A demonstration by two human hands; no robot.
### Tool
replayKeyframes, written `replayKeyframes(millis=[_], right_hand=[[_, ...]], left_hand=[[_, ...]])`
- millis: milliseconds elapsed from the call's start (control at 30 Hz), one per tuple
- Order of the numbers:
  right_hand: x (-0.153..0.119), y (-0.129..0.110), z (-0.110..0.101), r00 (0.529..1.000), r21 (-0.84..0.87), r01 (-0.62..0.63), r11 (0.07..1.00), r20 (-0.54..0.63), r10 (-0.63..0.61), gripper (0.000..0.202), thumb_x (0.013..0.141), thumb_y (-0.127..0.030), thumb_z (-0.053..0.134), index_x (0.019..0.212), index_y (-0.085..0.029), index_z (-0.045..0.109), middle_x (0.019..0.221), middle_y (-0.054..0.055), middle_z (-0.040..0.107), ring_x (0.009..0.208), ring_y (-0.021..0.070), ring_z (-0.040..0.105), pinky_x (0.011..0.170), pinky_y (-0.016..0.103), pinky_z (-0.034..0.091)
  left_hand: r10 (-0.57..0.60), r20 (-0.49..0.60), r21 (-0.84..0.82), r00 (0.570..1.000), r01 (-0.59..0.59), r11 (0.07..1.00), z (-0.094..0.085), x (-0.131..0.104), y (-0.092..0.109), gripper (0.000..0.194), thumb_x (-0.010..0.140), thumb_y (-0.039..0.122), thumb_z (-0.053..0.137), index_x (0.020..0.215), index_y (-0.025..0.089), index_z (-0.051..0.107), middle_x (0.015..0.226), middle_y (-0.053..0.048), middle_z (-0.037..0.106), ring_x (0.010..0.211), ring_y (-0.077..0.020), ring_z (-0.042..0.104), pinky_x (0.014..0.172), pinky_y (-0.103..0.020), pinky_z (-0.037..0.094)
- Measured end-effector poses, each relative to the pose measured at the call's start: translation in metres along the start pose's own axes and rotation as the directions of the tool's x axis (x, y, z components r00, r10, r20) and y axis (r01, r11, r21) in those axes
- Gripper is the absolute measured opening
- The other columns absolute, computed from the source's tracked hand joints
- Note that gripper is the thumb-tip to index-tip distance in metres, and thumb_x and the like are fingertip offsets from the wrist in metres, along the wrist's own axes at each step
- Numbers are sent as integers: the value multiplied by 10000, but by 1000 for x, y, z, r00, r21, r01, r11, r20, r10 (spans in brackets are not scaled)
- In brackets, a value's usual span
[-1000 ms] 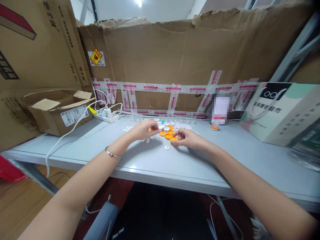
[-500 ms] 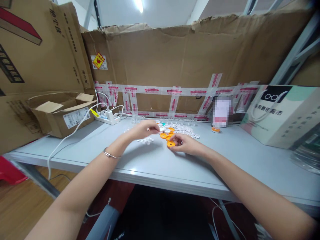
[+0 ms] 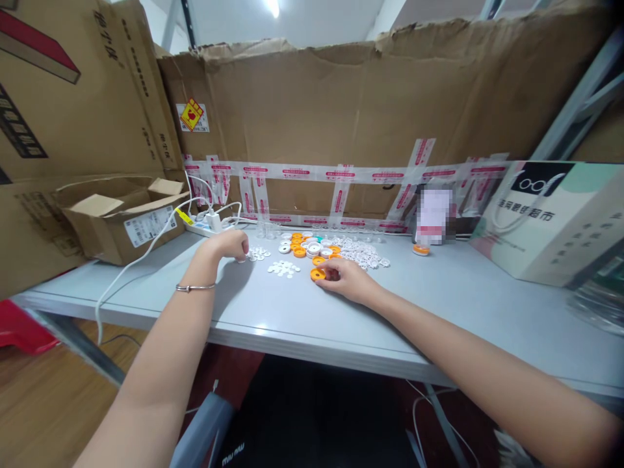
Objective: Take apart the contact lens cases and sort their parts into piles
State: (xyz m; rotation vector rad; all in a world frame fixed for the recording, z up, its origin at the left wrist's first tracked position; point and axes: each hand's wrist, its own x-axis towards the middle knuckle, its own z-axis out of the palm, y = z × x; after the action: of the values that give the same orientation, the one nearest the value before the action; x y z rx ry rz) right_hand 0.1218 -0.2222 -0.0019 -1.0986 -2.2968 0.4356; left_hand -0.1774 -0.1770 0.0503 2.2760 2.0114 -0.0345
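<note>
My right hand (image 3: 351,279) grips an orange round disc (image 3: 318,275) with a raised rim and a dark centre, held at the tabletop between thumb and fingers. More orange rings and white round wheel-like pieces (image 3: 312,249) lie just beyond it. My left hand (image 3: 227,246) is over on the left, its fingers pinched together at the edge of a scatter of small white pieces (image 3: 258,253). Whatever is in that pinch is hidden by the fingers. A second group of small white pieces (image 3: 283,268) lies between my hands.
A heap of small white parts (image 3: 363,252) spreads behind my right hand. Clear cups line the back. A phone (image 3: 433,218) stands behind an orange-and-white piece (image 3: 421,250). A power strip (image 3: 199,227), an open carton (image 3: 121,218) and a paper bag (image 3: 541,227) flank the grey table (image 3: 302,318).
My left hand has moved left from the white round pieces to the small white pieces. My right hand has shifted slightly left with the orange disc still in it.
</note>
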Motion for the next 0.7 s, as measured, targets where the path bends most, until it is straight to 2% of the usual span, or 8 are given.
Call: replayKeyframes(millis=[300, 467, 567, 633, 667, 700], right_hand=[[2, 2, 9, 997, 18, 14, 1000, -72, -13, 312, 724, -234, 550, 1030, -170, 548, 660, -19, 535, 577, 115, 476, 579, 239, 381], [1, -2, 8, 993, 25, 46, 999, -112, -43, 223, 719, -148, 511, 938, -193, 511, 707, -10, 563, 622, 124, 516, 619, 250, 412], [0, -4, 6, 988, 14, 68, 998, -137, -65, 181, 716, -110, 495, 874, -195, 520, 771, 9, 574, 678, 132, 528, 660, 261, 420], [-1, -5, 6, 984, -18, 95, 995, -153, -97, 169, 711, -92, 499, 836, -193, 552, 815, 26, 557, 729, 145, 520, 692, 275, 414], [-1, -4, 6, 980, -44, 116, 992, -156, -121, 165, 714, -92, 507, 827, -193, 572, 829, 33, 542, 749, 152, 514, 704, 283, 410], [-1, -3, 6, 977, -71, 138, 988, -154, -147, 156, 723, -102, 519, 825, -194, 592, 837, 38, 526, 764, 157, 508, 712, 290, 407]], left_hand=[[9, -66, 74, 998, -4, 997, 5, 6, -1, 206, 522, 177, 624, 726, 158, 645, 745, -54, 663, 691, -188, 584, 555, -225, 386], [-4, -131, 59, 991, 12, 998, 3, 4, 4, 196, 517, 182, 658, 708, 168, 621, 686, -23, 635, 676, -174, 576, 529, -210, 370], [-28, -175, 36, 984, 35, 999, -7, -9, 10, 200, 549, 206, 677, 732, 156, 612, 729, -32, 639, 689, -183, 581, 540, -220, 388], [-56, -275, -12, 960, 55, 998, -17, -28, 13, 207, 636, 249, 651, 807, 141, 609, 808, -51, 644, 732, -194, 586, 578, -238, 415], [-77, -360, -50, 930, 64, 997, -23, -40, 15, 221, 706, 276, 607, 877, 137, 598, 859, -56, 641, 768, -196, 586, 616, -249, 430], [-89, -529, -145, 844, 13, 989, -28, -53, 16, 245, 768, 302, 566, 952, 142, 584, 920, -53, 633, 819, -190, 580, 669, -257, 444]])
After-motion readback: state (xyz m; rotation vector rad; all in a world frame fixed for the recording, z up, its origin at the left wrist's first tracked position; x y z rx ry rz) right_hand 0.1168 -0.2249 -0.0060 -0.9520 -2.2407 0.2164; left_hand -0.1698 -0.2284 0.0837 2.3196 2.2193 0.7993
